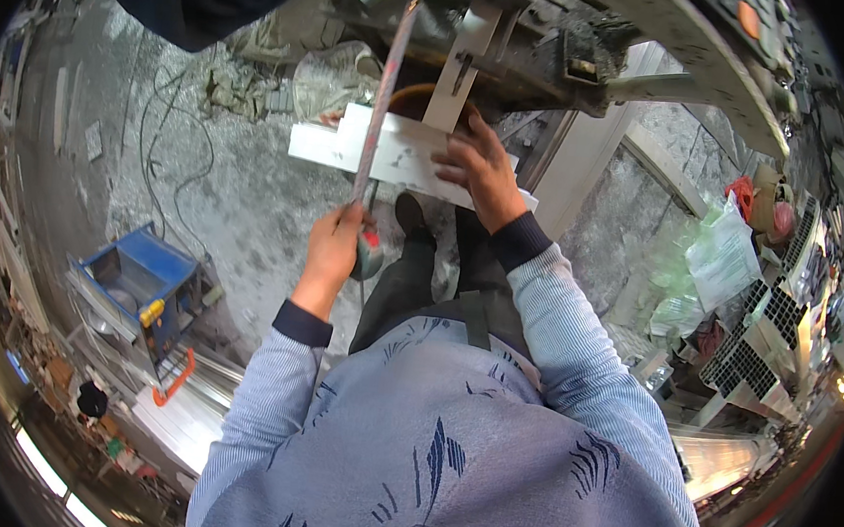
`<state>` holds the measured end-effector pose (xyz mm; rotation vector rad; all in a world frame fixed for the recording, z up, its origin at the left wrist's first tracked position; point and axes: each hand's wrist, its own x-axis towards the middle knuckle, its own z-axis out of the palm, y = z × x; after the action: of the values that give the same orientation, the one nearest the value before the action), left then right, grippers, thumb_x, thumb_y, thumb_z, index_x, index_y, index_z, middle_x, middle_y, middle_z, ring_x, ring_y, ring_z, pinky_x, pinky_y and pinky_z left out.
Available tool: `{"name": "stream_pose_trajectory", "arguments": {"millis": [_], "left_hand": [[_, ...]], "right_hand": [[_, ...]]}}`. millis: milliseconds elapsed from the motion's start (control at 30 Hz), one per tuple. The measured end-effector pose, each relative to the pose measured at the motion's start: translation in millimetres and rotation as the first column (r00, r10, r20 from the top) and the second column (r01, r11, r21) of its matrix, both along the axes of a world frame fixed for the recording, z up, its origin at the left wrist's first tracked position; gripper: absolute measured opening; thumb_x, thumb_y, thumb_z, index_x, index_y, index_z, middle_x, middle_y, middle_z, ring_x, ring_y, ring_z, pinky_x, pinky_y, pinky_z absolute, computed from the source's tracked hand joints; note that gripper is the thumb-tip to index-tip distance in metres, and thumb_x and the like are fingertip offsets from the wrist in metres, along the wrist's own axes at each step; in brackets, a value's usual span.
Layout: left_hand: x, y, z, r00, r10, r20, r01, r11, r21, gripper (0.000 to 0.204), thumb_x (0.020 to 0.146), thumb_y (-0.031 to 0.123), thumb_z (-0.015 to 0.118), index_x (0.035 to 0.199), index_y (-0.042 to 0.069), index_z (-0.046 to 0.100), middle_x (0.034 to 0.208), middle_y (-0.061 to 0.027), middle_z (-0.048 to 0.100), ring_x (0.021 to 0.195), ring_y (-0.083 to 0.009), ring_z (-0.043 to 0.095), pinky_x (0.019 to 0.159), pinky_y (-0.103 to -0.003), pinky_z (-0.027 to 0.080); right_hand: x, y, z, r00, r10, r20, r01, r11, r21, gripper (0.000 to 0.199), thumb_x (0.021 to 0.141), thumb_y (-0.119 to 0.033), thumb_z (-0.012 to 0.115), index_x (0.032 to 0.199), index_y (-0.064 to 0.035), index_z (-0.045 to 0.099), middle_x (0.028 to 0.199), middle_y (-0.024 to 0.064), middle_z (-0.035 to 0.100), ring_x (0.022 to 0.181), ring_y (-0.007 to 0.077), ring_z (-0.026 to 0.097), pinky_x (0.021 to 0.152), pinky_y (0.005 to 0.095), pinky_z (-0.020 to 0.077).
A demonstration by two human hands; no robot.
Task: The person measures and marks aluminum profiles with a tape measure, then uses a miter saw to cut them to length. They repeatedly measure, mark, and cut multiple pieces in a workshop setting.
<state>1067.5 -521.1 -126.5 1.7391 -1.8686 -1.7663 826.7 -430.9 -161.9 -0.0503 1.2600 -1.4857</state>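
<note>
My left hand (333, 246) is closed round the lower end of a long narrow metal strip (388, 90), grey with a reddish tint, which points away from me. A small rounded dark green and red thing (371, 251) shows beside that hand; whether it joins the strip I cannot tell. Beneath the strip lie white flat profiles (401, 156), stacked crosswise. My right hand (480, 168) is over their right part, slightly blurred, fingers apart and bent. Whether its fingertips touch the profiles is unclear. A pale slotted bar (461, 66) runs away from the profiles toward the machine.
A grey machine frame (722, 49) stands at the far right. A blue metal stand (146, 264) is at the left, with an orange-handled tool (174, 377) near it. A cable (155, 155) lies on the dusty floor. Plastic sheets (724, 255) and black mesh crates (742, 337) are at the right.
</note>
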Motion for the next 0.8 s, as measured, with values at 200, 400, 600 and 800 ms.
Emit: {"name": "stream_pose_trajectory", "arguments": {"millis": [200, 400, 600, 800], "left_hand": [[69, 11, 6, 0.996, 0.084, 0.02, -0.083, 0.995, -0.053, 0.042, 0.109, 0.03, 0.051, 0.09, -0.002, 0.07, 0.086, -0.0054, 0.069, 0.076, -0.0121, 0.059, 0.073, -0.031, 0.048], [73, 15, 6, 0.968, -0.215, -0.127, 0.202, 0.974, -0.106, 0.036, 0.108, 0.026, 0.052, 0.093, -0.001, 0.071, 0.078, -0.0077, 0.068, 0.071, -0.0132, 0.061, 0.066, -0.032, 0.048], [26, 11, 24, 0.764, -0.593, -0.255, 0.564, 0.805, -0.185, 0.026, 0.103, 0.018, 0.056, 0.092, 0.0, 0.07, 0.073, -0.0099, 0.067, 0.066, -0.0188, 0.064, 0.062, -0.033, 0.049], [-20, 48, 56, 0.593, -0.699, -0.4, 0.694, 0.695, -0.187, 0.021, 0.102, 0.015, 0.057, 0.096, 0.001, 0.07, 0.08, -0.0108, 0.07, 0.071, -0.0187, 0.067, 0.066, -0.031, 0.052]], "right_hand": [[-12, 91, -9, 0.99, 0.105, -0.089, -0.081, 0.967, 0.24, 0.067, 0.097, -0.021, 0.065, 0.152, 0.0066, 0.037, 0.126, 0.019, 0.064, 0.101, 0.0236, 0.069, 0.086, 0.0338, 0.057], [24, 171, 24, 0.966, -0.193, -0.171, 0.244, 0.898, 0.367, 0.056, 0.093, -0.012, 0.064, 0.144, 0.0051, 0.05, 0.108, 0.0115, 0.068, 0.091, 0.0169, 0.067, 0.078, 0.0295, 0.0553], [102, 167, 79, 0.966, -0.206, -0.155, 0.238, 0.946, 0.222, 0.057, 0.091, -0.009, 0.066, 0.143, 0.0053, 0.049, 0.125, 0.0166, 0.064, 0.101, 0.0195, 0.069, 0.086, 0.0297, 0.0563], [132, 163, 116, 0.979, -0.017, -0.201, 0.035, 0.996, 0.083, 0.084, 0.088, -0.016, 0.075, 0.159, -0.0057, 0.032, 0.146, 0.0205, 0.051, 0.13, 0.0258, 0.054, 0.109, 0.0404, 0.0469]]}}
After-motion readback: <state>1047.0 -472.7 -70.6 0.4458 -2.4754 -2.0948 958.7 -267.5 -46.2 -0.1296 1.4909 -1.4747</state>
